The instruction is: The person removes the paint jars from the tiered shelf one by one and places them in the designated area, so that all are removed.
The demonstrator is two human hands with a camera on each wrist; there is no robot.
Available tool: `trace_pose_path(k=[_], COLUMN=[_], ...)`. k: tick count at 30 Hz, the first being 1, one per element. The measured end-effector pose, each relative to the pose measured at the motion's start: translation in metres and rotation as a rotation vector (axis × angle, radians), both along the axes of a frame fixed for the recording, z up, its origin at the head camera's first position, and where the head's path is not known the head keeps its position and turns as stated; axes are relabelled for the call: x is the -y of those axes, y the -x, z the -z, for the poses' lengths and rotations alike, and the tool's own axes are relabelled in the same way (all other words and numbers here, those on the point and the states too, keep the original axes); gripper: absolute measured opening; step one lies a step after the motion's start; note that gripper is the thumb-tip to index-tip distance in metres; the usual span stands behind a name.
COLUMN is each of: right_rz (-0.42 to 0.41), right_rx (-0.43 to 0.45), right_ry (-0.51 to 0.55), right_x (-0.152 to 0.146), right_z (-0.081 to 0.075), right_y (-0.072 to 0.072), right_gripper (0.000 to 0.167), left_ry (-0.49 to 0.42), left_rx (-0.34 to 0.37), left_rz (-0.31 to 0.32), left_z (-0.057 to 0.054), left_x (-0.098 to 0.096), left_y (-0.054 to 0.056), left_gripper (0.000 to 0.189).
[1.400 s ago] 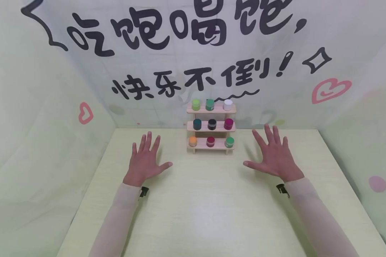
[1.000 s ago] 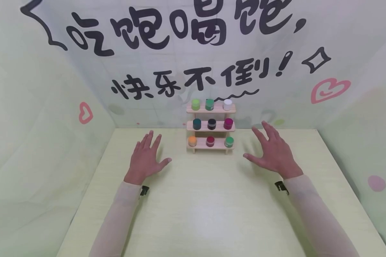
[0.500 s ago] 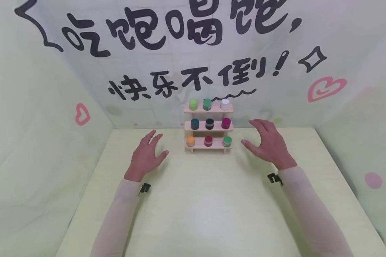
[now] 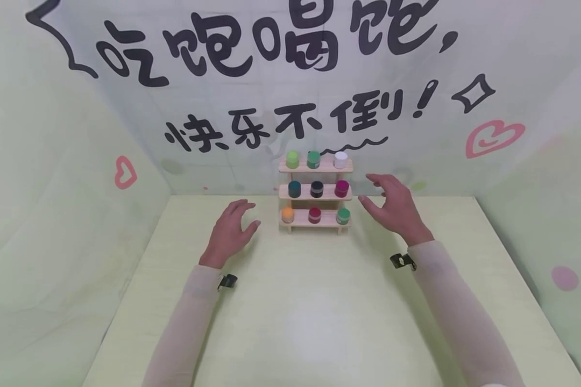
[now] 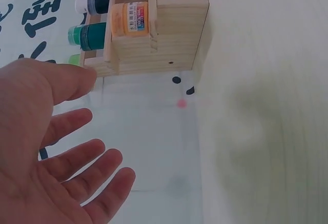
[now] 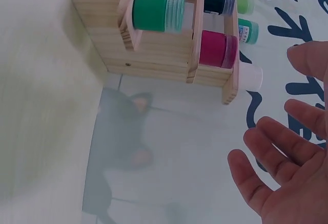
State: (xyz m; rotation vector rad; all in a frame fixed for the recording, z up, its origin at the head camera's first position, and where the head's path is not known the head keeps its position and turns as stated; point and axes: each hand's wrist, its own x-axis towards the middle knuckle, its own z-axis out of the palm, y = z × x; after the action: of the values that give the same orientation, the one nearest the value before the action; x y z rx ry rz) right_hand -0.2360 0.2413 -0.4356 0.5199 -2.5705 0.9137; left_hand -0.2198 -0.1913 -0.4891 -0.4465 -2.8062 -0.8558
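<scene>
A three-tier wooden rack stands at the back of the table, with several small paint jars on its tiers. The bottom tier bears an orange jar, a dark red jar and a green jar. On the middle tier are a teal jar, a black jar and a magenta jar; the top has light green, green and white ones. My left hand hovers left of the rack, fingers loosely bent, holding nothing. To the right, my right hand is also bare, thumb and fingers apart, near the magenta jar.
The pale table stretches in front of the rack. Behind it hangs a white cloth with large black lettering, and cloth walls close off both sides. A black clip-like piece sits at each wrist.
Both hands have moved inward toward the rack, the right one more. Their fingers, spread wide at first, are now more bent. The jars and rack have stayed in place.
</scene>
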Motion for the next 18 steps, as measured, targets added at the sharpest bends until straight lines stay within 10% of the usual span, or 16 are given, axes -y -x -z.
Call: trace_pose_path(k=[18], right_rz=[0.033], right_rx=[0.134], right_ry=[0.253], right_x=[0.021], right_z=[-0.011], right_y=[0.046], right_gripper=[0.044], left_ry=[-0.315], left_rx=[0.107], left_rz=[0.04], left_z=[0.015], left_x=[-0.021], left_y=[0.016], left_gripper=[0.043])
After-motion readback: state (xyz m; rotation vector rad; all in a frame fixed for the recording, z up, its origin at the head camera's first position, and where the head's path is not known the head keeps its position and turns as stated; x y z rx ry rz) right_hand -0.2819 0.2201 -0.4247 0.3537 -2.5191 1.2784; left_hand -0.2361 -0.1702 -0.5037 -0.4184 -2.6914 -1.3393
